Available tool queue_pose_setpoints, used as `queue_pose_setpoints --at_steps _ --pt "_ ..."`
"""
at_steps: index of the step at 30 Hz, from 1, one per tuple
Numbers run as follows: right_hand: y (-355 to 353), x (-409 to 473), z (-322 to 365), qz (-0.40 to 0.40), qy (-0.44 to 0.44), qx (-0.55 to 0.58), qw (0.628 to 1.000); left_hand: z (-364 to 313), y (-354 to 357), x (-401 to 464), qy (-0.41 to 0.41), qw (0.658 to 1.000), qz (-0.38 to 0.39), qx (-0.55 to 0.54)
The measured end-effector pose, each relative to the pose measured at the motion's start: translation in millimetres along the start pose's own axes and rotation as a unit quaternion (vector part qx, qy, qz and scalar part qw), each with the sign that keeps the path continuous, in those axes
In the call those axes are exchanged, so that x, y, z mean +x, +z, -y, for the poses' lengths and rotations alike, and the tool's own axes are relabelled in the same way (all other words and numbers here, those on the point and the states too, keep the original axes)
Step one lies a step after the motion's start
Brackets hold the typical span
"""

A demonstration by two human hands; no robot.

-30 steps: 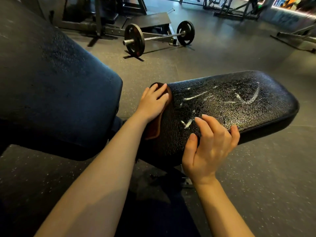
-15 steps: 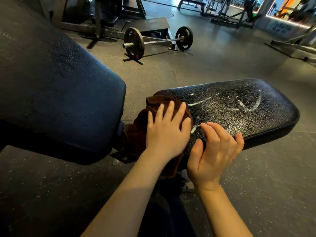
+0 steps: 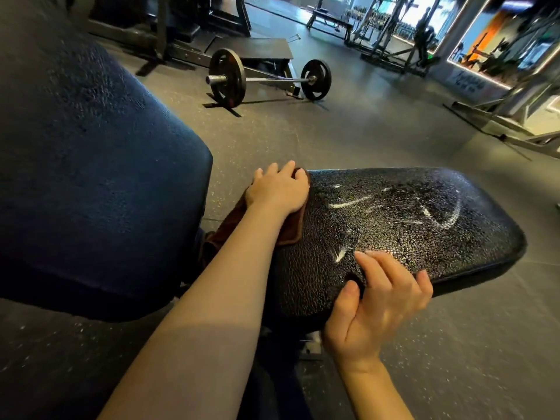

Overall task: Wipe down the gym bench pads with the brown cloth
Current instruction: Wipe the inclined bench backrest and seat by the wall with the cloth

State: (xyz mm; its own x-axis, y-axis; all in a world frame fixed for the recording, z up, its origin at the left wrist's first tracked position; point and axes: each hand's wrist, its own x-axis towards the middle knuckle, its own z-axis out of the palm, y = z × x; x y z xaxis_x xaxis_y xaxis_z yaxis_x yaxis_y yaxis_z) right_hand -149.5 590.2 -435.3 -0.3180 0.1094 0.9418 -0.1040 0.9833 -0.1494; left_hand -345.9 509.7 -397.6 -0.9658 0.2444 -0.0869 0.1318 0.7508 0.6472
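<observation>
The left hand (image 3: pixel 277 189) presses flat on the brown cloth (image 3: pixel 291 230) at the seat pad's (image 3: pixel 409 237) near-left end, the right hand (image 3: pixel 380 301) rests loosely spread on its edge, and white streaks (image 3: pixel 442 215), probably cleaner, remain unwiped.

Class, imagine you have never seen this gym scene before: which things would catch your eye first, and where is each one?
First, the black seat pad in the centre, streaked with white smears. At its far-left end the left hand presses the brown cloth onto the pad, while the right hand rests on the near edge. Behind, a barbell lies on the grey floor, and the big blue back pad fills the left.
</observation>
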Motion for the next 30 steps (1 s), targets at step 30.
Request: queue_pose_setpoints --at_steps 30 --pt "-1 -2 -1 0.0 -0.011 -0.014 1.0 -2 -2 -110 0.03 1.0 0.005 -0.008"
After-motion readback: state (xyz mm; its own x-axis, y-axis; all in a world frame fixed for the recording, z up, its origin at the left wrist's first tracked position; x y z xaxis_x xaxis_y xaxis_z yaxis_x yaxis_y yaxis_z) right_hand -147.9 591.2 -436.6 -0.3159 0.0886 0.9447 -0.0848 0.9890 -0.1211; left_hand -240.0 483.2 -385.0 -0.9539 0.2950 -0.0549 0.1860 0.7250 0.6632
